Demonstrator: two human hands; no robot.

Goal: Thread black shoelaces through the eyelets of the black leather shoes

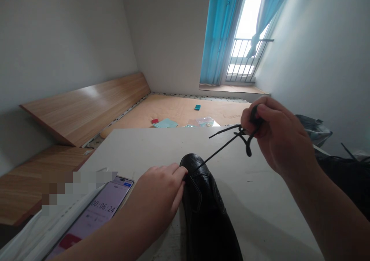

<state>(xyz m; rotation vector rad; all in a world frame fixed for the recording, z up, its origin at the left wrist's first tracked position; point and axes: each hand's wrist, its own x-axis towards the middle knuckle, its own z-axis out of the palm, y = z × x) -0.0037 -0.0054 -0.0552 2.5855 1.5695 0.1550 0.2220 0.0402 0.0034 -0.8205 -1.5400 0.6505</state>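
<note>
My left hand (158,193) was down at the front of the black shoe (212,218), its fingers bent and drawn together against the upper on the left side of the toe. Whether they were pinching the leather or a bit of lace there, I could not tell, since my knuckles hid the tips. My right hand (276,135) was raised above the worktop (260,207), well apart from the left, with fingers and thumb closed on a bunched part of the black lace (220,149). From that grip a length ran straight and slanting down to the shoe, just behind the toe cap. A loose end stuck out to the left of my fist, and a small loop hung beneath it.

The shoe lay in front of me on the white worktop, sole down, its toe pointing away towards the bed (179,103). Left of my left forearm was a phone (108,197), its screen lit and showing 00:06:24. Beyond the worktop's far edge, on the bed, were a small teal square (197,107), a red piece (155,121), a pale green sheet (165,123) and some clear plastic packets (206,121). Blue curtains (221,33) framed the barred window behind.
</note>
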